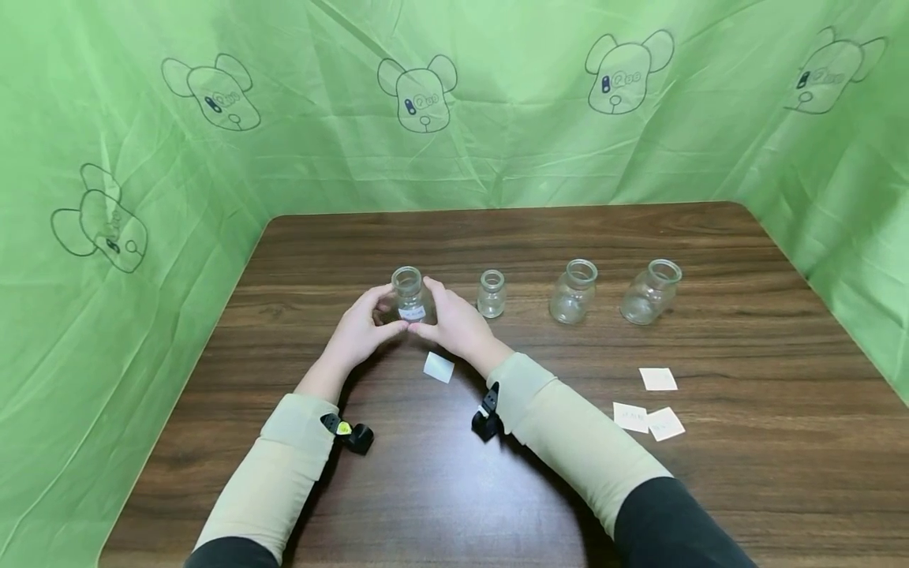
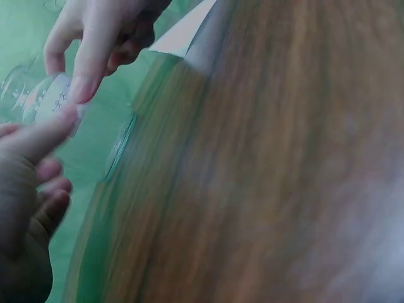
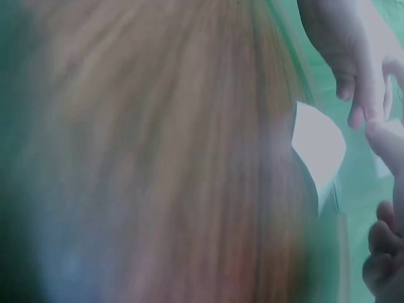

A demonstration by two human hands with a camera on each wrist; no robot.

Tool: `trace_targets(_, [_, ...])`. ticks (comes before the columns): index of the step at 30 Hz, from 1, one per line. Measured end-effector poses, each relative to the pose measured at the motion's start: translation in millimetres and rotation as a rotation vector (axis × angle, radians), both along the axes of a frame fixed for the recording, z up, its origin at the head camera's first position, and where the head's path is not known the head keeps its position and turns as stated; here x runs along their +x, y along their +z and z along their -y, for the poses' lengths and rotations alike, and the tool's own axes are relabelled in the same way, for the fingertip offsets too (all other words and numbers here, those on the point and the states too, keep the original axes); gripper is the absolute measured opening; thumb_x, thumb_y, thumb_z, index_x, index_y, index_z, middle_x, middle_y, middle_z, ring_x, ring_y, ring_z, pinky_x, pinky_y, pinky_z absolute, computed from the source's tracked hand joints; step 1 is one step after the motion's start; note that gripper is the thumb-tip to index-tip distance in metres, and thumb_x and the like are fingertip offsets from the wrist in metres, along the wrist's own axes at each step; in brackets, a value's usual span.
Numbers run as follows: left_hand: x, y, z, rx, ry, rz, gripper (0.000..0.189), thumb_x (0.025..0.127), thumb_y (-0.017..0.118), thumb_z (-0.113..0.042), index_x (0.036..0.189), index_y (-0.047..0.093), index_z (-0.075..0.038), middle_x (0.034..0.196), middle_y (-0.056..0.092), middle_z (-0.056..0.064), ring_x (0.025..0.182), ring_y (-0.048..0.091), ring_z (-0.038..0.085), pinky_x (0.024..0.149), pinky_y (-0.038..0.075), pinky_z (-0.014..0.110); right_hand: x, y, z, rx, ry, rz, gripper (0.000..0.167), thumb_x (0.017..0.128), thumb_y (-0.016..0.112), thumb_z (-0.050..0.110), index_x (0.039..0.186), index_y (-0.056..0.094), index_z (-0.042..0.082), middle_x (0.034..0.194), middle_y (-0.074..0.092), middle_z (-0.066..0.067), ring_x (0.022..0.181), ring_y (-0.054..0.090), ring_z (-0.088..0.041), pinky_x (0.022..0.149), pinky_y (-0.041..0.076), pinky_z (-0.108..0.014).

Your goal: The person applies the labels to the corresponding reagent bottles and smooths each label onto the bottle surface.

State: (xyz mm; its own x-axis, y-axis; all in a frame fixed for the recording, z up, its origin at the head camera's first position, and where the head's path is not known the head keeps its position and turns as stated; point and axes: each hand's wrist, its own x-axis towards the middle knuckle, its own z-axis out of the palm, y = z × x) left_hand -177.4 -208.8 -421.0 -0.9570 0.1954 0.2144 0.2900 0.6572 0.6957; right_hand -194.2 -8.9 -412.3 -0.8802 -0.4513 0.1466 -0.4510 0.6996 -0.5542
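A clear glass jar with a small white label on its front is between my two hands. My left hand holds it from the left, the thumb near the label's lower edge. From the right, my right hand holds it too, with the thumb low at the front and the index finger up along the side. In the left wrist view both thumbs meet close to the written label. The hands hide the jar's base, so I cannot tell whether it touches the table. A white paper slip lies just in front.
To the right stand a small glass jar and two larger ones, a middle jar and a far-right jar. Nearer me lie a paper slip and two touching slips. Green cloth surrounds the wooden table.
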Motion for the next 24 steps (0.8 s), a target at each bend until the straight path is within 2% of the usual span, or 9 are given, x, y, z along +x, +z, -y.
trace_targets(2, [-0.3, 0.0, -1.0, -0.014, -0.018, -0.003, 0.058, 0.082, 0.073, -0.019, 0.132, 0.045, -0.011, 0.115, 0.058, 0.012, 0.101, 0.056, 0.027, 0.081, 0.047, 0.041, 1.1, 1.7, 2.7, 0.015, -0.019, -0.017, 0.080, 0.082, 0.067, 0.046, 0.141, 0.032, 0.005, 0.127, 0.055, -0.016, 0.113, 0.055, -0.027, 0.089, 0.046, -0.040])
trace_targets(5, [-1.7, 0.3, -2.2, -0.036, -0.022, -0.049, 0.054, 0.083, 0.072, -0.017, 0.129, 0.045, -0.011, 0.112, 0.059, 0.012, 0.100, 0.057, 0.027, 0.081, 0.047, 0.040, 1.1, 4.5, 3.6, 0.031, -0.031, -0.046, 0.073, 0.084, 0.066, 0.044, 0.138, 0.035, 0.005, 0.124, 0.057, -0.016, 0.109, 0.057, -0.028, 0.085, 0.048, -0.041])
trace_targets(10, [-2.4, 1.8, -1.7, -0.062, -0.016, -0.090, 0.051, 0.082, 0.072, -0.017, 0.127, 0.048, -0.013, 0.110, 0.061, 0.010, 0.097, 0.058, 0.026, 0.081, 0.047, 0.040, -2.5, 7.9, -0.6, 0.095, 0.003, -0.103, 0.066, 0.084, 0.066, 0.039, 0.135, 0.038, 0.006, 0.124, 0.059, -0.014, 0.106, 0.060, -0.026, 0.084, 0.049, -0.039])
trace_targets(14, [-3.0, 2.2, -0.5, -0.085, -0.019, -0.090, 0.051, 0.084, 0.070, -0.017, 0.129, 0.046, -0.014, 0.111, 0.061, 0.011, 0.098, 0.057, 0.026, 0.082, 0.047, 0.041, -5.1, 9.1, -5.6, 0.126, 0.035, -0.143, 0.063, 0.085, 0.065, 0.036, 0.135, 0.039, 0.007, 0.121, 0.060, -0.013, 0.106, 0.060, -0.026, 0.085, 0.048, -0.038])
trace_targets(20, [-3.8, -0.3, 0.7, -0.085, -0.020, -0.073, 0.052, 0.085, 0.069, -0.018, 0.131, 0.044, -0.016, 0.110, 0.062, 0.010, 0.098, 0.057, 0.025, 0.082, 0.047, 0.041, -7.0, 5.9, -12.0, 0.111, 0.043, -0.175, 0.056, 0.089, 0.064, 0.028, 0.137, 0.041, 0.013, 0.114, 0.063, -0.011, 0.103, 0.061, -0.026, 0.085, 0.048, -0.038])
trace_targets(24, [-1.6, -1.7, 2.6, -0.070, -0.027, -0.042, 0.052, 0.087, 0.068, -0.019, 0.133, 0.043, -0.019, 0.112, 0.063, 0.008, 0.098, 0.057, 0.024, 0.080, 0.047, 0.041, -6.3, 4.4, -15.2, 0.113, 0.051, -0.143, 0.056, 0.090, 0.064, 0.022, 0.140, 0.040, 0.017, 0.111, 0.064, -0.011, 0.098, 0.062, -0.026, 0.079, 0.050, -0.039])
